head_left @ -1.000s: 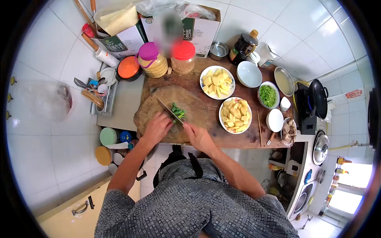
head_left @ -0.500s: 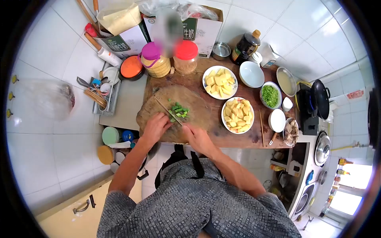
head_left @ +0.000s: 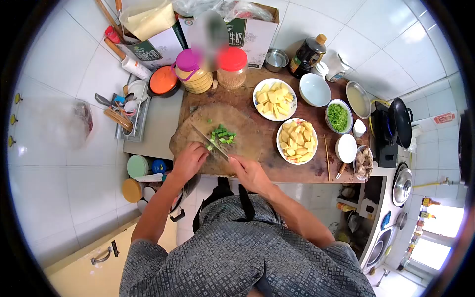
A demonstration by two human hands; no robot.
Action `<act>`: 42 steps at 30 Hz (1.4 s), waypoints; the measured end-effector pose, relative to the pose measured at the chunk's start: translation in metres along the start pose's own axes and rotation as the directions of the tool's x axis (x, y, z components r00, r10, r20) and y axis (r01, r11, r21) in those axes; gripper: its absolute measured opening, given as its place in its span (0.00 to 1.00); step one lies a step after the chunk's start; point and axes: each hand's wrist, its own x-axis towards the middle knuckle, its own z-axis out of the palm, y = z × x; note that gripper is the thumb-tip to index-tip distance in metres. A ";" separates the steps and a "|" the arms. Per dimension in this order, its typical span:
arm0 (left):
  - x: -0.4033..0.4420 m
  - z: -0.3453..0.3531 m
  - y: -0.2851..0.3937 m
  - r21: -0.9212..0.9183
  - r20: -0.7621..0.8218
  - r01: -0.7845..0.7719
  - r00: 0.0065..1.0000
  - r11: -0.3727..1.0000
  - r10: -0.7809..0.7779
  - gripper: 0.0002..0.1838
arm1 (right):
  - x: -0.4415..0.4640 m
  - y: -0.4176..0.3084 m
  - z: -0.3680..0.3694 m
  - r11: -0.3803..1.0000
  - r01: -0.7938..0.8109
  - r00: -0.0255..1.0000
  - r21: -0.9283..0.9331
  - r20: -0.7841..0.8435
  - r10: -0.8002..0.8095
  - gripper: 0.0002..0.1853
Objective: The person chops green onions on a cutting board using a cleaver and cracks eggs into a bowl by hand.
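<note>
A round wooden chopping board point(head_left: 242, 126) lies on the brown table. My right hand point(head_left: 250, 173) is closed round the handle of a knife point(head_left: 210, 142), whose blade slants up and left across the board. Just left of the blade, my left hand point(head_left: 190, 161) is closed with bent fingertips near the edge; what it pinches is too small to make out. Cut green pieces point(head_left: 225, 135) lie right of the blade, with a few more beside it.
Right of the board stand two plates of yellow chunks point(head_left: 275, 99) point(head_left: 297, 141), a bowl of chopped greens point(head_left: 338, 117), an empty bowl point(head_left: 314, 89), a chopstick pair point(head_left: 327, 157) and a white bowl point(head_left: 345, 148). Lidded jars point(head_left: 231, 68) stand behind, a black wok point(head_left: 399, 123) far right.
More cut green pieces lie spread on the board beside the blade. My left hand has shifted slightly left, and the view has moved a little.
</note>
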 end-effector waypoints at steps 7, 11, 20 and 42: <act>-0.003 0.000 -0.002 -0.030 -0.005 0.024 1.000 0.999 -0.024 0.06 | 0.018 0.021 0.014 0.998 -0.023 0.994 -0.052 0.101 0.028 0.17; -0.005 -0.008 0.001 0.000 0.008 0.017 1.000 1.000 -0.017 0.06 | 0.009 0.006 0.012 1.000 0.012 0.998 0.007 0.059 -0.012 0.17; -0.010 -0.008 -0.004 -0.067 -0.022 0.046 0.999 0.997 -0.048 0.05 | 0.013 0.024 0.023 0.997 -0.015 0.993 -0.077 0.119 0.024 0.18; -0.007 0.000 -0.012 -0.041 -0.158 0.055 0.986 0.998 -0.060 0.09 | -0.008 0.002 0.023 0.986 0.116 0.991 -0.121 -0.052 -0.123 0.17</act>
